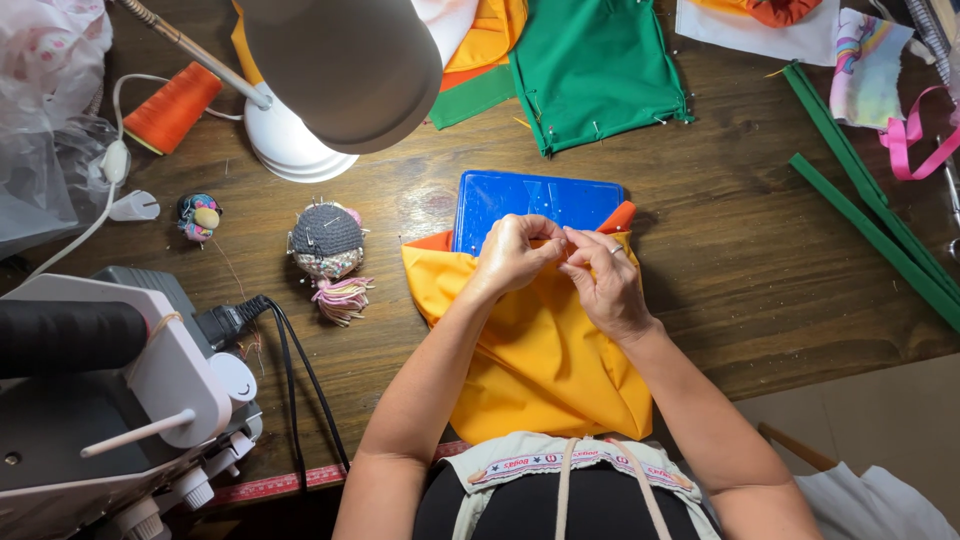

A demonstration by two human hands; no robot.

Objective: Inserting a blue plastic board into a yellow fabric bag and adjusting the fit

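A piece of yellow fabric (pixel 540 350) with an orange edge lies on the wooden table in front of me, partly over a blue plastic box (pixel 530 200). My left hand (pixel 512 252) and my right hand (pixel 603 277) meet at the fabric's top edge. Both pinch the cloth there between thumb and fingers. Something thin like a pin may be between the fingertips, too small to tell. A ring shows on my right hand.
A desk lamp (pixel 330 70) stands at the back left beside an orange thread cone (pixel 172 108). A doll-shaped pincushion (pixel 328 245) lies left of the fabric. A sewing machine (pixel 110 390) fills the near left. Green fabric (pixel 595 65) and green strips (pixel 870 210) lie at the back and right.
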